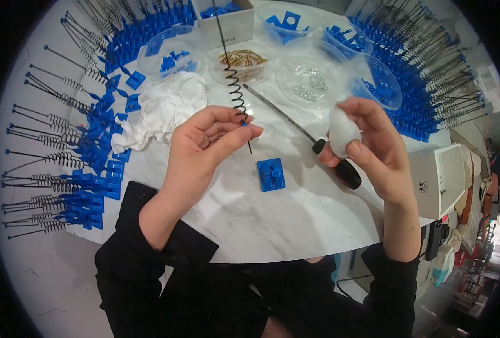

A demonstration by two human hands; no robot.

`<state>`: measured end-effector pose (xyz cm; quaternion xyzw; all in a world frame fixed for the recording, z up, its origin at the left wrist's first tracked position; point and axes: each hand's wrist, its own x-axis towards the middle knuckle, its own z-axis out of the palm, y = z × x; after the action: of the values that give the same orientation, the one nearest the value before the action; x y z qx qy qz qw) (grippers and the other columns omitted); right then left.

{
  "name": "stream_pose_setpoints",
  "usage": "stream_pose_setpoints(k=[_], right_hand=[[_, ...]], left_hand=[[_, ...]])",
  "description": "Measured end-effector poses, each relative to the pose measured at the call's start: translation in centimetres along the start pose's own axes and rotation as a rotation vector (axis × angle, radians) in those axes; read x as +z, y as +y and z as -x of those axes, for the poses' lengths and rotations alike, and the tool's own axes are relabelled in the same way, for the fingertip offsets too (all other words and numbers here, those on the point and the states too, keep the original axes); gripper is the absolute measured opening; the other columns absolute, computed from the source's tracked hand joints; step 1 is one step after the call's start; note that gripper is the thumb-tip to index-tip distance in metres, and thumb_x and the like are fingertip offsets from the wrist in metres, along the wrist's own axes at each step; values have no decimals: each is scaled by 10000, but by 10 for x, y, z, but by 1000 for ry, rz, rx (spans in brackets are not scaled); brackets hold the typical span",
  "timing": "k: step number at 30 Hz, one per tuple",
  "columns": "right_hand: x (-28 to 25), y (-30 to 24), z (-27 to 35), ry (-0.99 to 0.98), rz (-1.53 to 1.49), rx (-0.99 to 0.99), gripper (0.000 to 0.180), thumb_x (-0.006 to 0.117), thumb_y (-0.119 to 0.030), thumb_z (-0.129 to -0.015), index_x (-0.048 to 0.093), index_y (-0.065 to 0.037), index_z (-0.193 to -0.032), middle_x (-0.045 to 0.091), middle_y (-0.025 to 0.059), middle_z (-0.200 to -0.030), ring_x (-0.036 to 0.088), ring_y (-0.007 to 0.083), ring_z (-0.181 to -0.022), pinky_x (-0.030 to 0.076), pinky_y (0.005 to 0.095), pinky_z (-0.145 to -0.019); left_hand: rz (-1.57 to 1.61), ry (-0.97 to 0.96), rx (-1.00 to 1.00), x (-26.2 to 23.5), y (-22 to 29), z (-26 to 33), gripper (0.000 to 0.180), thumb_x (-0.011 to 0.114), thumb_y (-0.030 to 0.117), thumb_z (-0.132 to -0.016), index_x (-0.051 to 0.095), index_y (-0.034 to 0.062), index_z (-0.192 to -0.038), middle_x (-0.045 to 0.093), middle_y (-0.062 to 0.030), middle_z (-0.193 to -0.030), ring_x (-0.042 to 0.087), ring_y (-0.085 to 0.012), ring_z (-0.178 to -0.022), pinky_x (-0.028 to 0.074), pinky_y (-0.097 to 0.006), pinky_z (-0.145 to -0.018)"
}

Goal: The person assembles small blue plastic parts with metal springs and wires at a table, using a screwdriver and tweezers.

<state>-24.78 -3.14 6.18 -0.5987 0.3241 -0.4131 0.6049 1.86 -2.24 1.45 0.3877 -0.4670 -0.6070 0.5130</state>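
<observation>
My left hand (207, 149) is closed, thumb and fingertips pinching a thin black rod with a coil spring (237, 97) around it. The rod stands nearly upright, its lower tip poking out below the fingers. In my right hand (376, 149) is a small white rounded bottle-like object (344, 132), gripped between thumb and fingers. Under that hand lies a screwdriver (348, 173) with a black handle, its shaft pointing to the far left. A small blue plastic base (270, 174) with a raised middle rests on the white table (221, 228) between my hands.
Finished-looking blue pieces with sprung rods (86, 186) line the left edge, more (430, 84) the right. Crumpled white tissue (168, 104) lies at left. Behind are a white box (227, 31), a tub of brass-coloured screws (244, 59) and a tub of silvery bits (306, 81).
</observation>
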Motion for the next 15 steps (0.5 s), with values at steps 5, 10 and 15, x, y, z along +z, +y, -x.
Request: stream_pose_setpoints(k=[5,10,15], right_hand=[[-9,2,0,45,51,-111,373,657,-110,-885,525,10,-1212,596,91,-1105,606,169,-947,439,293,-903],[-12,-5,-3,214,760,-257,299,703,-101,-773,624,-13,-1048,653,62,-899,620,168,-887,451,296,-802],[-13,11,-7,298,866,-165,280,704,-90,-770,610,3,-1016,674,129,-929,657,244,-860,504,333,-729]], left_hand=[[18,43,2,3,-1,1,208,668,35,-886,594,-15,-1074,692,-116,-1004,667,-176,-980,494,-260,-856],[4,73,35,3,-4,0,214,673,35,-879,600,-4,-1076,683,-105,-1019,670,-192,-982,497,-268,-824],[1,100,68,2,-3,2,218,673,36,-879,603,2,-1083,684,-112,-1032,674,-200,-973,498,-270,-808]])
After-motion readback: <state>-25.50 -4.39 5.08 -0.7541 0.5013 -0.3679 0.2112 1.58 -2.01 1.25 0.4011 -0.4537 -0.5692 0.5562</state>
